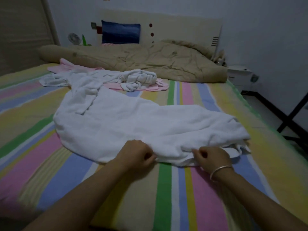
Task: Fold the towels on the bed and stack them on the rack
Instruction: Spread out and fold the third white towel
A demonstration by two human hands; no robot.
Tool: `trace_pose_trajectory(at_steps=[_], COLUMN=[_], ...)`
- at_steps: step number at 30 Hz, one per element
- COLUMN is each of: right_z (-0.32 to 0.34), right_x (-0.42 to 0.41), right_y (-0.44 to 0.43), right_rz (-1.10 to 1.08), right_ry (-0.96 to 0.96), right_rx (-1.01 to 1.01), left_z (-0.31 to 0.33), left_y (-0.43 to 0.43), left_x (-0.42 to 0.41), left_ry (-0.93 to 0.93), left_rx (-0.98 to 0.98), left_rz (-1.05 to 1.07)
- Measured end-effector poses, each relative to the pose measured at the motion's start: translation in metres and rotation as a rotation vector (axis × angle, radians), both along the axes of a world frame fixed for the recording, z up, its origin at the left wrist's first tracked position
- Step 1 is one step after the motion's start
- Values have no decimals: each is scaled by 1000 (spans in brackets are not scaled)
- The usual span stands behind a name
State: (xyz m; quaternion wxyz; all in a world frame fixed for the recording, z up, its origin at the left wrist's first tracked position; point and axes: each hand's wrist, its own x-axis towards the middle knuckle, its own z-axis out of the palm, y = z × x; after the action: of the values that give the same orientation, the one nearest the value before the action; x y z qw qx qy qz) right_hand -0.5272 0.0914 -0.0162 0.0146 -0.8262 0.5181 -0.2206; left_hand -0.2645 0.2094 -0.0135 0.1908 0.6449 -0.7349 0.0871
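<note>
While both hands grip its near edge, a large white terry-cloth towel (133, 117) lies spread across a bed covered in a pastel striped cotton sheet (50, 164). The towel is thick and nubbly, roughly oblong, with a loose fold bunched at its right end and a wrinkled strip trailing away at its far left corner.

The left hand (138, 154) has its fingers curled, pinching the towel's hem near the middle. The right hand (211, 157), with a thin silver metal bangle (220, 172) on its wrist, pinches the same hem further right, where the cloth puckers up off the sheet.

Beyond the spread towel, a crumpled white towel (136, 79) sits in a twisted heap, touching the large towel's far end. It lies on top of a flat pale pink towel (150, 88), which pokes out on both sides.

Behind these, a puffy beige quilt (158, 60) is rumpled across the width of the bed. A shiny dark blue pillow (120, 34) leans upright against a cream headboard (183, 29).

To the right of the bed stands a black metal frame (283, 114), only partly visible, well apart from the towels. The room is dim and the edges are soft.
</note>
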Motion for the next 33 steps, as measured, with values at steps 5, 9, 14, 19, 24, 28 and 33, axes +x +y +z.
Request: trace_pose_trajectory(at_steps=[5,9,14,19,24,28,33], right_z=[-13,4,22,50,51,41,58], right_x=[3,5,-5,-25,-46,-52,-65], right_y=[-22,-52,-42,-7,2,15,45], right_rz=[239,4,52,165,16,-52,379], right_ry=[111,261,165,-306,-363,-269,220], right_rx=[-171,-142,-253,-421,-236,175,605], left_z=[-25,-23,-24,-10,13,49,77], left_y=[-23,-45,-71,-79,-53,-22,31], left_x=[24,17,-18,-47,-36,-35,-42], left_ry=[-47,-81,-36,11,301,569,650], left_rx=[45,77,136,-31,-141,-29,957], left_rz=[-2,134,383,469,262,270,408])
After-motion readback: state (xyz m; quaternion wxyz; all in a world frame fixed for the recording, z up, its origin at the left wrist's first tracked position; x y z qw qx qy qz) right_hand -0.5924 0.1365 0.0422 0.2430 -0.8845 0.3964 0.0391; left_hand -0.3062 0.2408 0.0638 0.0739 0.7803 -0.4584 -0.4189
